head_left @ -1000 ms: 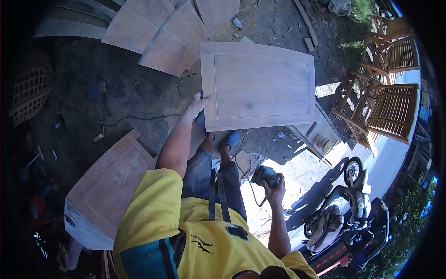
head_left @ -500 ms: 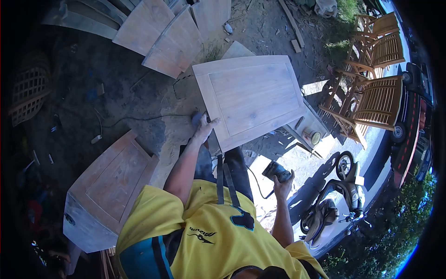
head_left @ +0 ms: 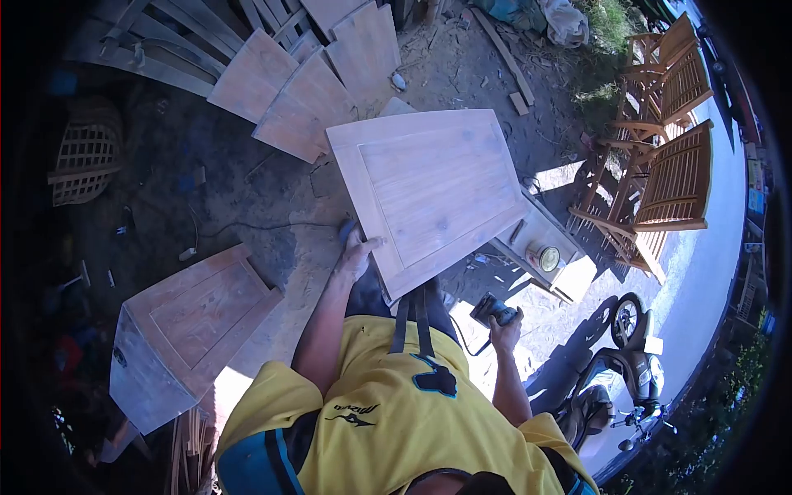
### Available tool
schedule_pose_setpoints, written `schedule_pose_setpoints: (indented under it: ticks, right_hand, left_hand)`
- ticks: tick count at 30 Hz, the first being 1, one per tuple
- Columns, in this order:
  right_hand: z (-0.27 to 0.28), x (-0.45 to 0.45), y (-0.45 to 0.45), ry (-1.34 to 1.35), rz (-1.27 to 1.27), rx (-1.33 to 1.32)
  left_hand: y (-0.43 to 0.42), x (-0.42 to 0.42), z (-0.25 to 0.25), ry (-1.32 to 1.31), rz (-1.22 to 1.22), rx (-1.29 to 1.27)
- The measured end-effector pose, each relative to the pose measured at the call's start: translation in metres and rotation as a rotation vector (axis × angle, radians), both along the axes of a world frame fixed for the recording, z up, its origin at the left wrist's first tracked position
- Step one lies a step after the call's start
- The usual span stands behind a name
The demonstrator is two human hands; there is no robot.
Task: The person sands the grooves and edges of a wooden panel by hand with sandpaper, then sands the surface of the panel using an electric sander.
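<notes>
A pale wooden door panel (head_left: 437,186) with a framed recess is held tilted in front of my body. My left hand (head_left: 355,257) grips its near left edge, thumb on the top face and the other fingers partly hidden. Out to the right, my right hand (head_left: 506,332) is wrapped around a dark, compact electric sander (head_left: 492,308). A cord hangs from the sander towards my legs. The sander is apart from the panel. Beneath the panel's right side is a wooden surface (head_left: 540,227) bearing an open round can (head_left: 545,257).
Another panelled wooden piece (head_left: 202,305) stands at the left. Several boards (head_left: 301,107) lean at the back, near a woven basket (head_left: 87,157). A cable (head_left: 264,224) crosses the dirt floor. Wooden chairs (head_left: 672,177) and a parked motorcycle (head_left: 615,371) are on the right.
My view has shifted slightly. The panel has turned a little and its near edge sits lower in view, with my left hand still on it. My right hand keeps the sander off to the side.
</notes>
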State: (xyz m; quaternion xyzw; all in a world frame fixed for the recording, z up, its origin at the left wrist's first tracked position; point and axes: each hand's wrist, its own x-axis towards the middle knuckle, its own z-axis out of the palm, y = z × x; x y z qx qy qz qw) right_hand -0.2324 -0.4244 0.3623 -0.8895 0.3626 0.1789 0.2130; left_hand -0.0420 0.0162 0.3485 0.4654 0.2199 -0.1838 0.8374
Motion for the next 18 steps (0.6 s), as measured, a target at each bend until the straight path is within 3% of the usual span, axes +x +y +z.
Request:
schedule_pose_setpoints:
  ticks: [12,18]
  right_hand:
    - [-0.039,-0.021,-0.061,0.043,-0.050,0.010]
    - [-0.058,-0.028,-0.066,0.017,-0.119,0.015]
  left_hand:
    - [-0.105,0.043,0.111,-0.143,0.108,0.170]
    - [-0.135,0.103,0.209,-0.320,0.034,0.350]
